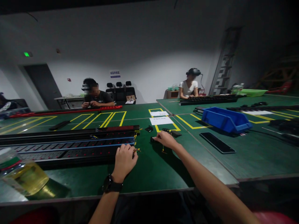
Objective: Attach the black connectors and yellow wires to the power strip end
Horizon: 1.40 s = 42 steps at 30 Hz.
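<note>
Strips (70, 147) are lying along the table's (151, 175) left side, their wired ends pointing right. A bottle (25, 177) is standing near them, and a shifted strip could topple it. The left hand (126, 159) is arching over the near strip's end, fingers curling down by yellow wires (138, 150); whether they are clamping anything, I cannot tell. A careless tug could loosen those wires. The right hand (167, 140) is hovering palm-down, fingertips meeting at a black part (152, 139); I cannot tell whether they are pinching it, and loose hold could drop it.
</note>
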Each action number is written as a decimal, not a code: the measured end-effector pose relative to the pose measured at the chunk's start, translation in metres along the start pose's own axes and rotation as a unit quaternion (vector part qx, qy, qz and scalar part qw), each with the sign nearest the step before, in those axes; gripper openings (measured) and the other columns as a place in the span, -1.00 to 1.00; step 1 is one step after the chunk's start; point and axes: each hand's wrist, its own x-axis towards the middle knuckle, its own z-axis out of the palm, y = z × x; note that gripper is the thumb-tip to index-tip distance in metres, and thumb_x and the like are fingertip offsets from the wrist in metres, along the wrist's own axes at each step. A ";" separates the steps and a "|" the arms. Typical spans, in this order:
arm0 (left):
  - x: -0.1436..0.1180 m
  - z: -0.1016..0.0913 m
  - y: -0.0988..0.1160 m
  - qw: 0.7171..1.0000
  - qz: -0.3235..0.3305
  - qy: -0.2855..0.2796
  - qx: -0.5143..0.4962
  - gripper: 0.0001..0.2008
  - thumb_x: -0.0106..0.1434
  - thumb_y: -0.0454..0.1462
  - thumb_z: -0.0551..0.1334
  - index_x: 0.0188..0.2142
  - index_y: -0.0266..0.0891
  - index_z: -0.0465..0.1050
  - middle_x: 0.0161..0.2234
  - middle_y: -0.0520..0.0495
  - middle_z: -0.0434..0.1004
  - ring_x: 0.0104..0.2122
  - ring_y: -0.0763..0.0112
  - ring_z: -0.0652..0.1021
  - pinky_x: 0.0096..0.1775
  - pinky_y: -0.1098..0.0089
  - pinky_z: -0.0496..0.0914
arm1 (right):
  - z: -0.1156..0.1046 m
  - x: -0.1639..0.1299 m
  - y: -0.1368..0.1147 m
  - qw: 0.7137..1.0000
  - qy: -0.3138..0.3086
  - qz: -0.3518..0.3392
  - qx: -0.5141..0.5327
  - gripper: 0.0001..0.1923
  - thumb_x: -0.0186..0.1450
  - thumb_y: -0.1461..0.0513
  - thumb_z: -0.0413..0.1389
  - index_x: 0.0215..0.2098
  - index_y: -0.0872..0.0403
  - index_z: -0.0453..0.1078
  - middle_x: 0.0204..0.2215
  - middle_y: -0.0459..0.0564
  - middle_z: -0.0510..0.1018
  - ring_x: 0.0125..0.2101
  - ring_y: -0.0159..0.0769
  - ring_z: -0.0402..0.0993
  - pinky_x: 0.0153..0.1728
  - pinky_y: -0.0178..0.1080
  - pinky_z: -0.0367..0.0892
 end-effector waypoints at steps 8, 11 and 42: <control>0.001 0.007 -0.003 1.000 0.002 0.008 0.009 -0.79 0.35 -0.25 0.12 -0.27 -0.17 0.54 -0.24 -0.11 0.54 -0.15 0.15 0.42 -0.16 0.19 0.22 | -0.001 -0.004 0.005 0.998 -0.020 -0.032 -0.040 -0.34 0.22 -0.03 0.29 0.19 0.06 0.35 0.01 0.21 0.49 -0.11 -0.03 0.49 -0.22 -0.18 0.27; 0.001 0.007 -0.003 1.000 0.007 0.013 0.010 -0.80 0.35 -0.25 0.12 -0.26 -0.17 0.54 -0.23 -0.11 0.54 -0.15 0.15 0.43 -0.16 0.20 0.21 | -0.002 -0.002 0.001 0.995 -0.037 -0.074 -0.049 -0.65 0.28 0.06 0.26 -0.06 0.09 0.51 -0.15 0.15 0.58 -0.16 -0.07 0.51 -0.23 -0.21 0.26; 0.002 0.001 -0.001 1.000 0.002 -0.005 0.009 -0.78 0.29 -0.25 0.14 -0.21 -0.18 0.56 -0.18 -0.15 0.56 -0.12 0.11 0.44 -0.12 0.18 0.25 | 0.036 -0.016 -0.066 0.955 -0.045 -0.168 0.239 -0.68 0.17 0.40 0.27 -0.10 0.07 0.57 -0.44 -0.14 0.57 -0.42 -0.38 0.46 -0.36 -0.37 0.26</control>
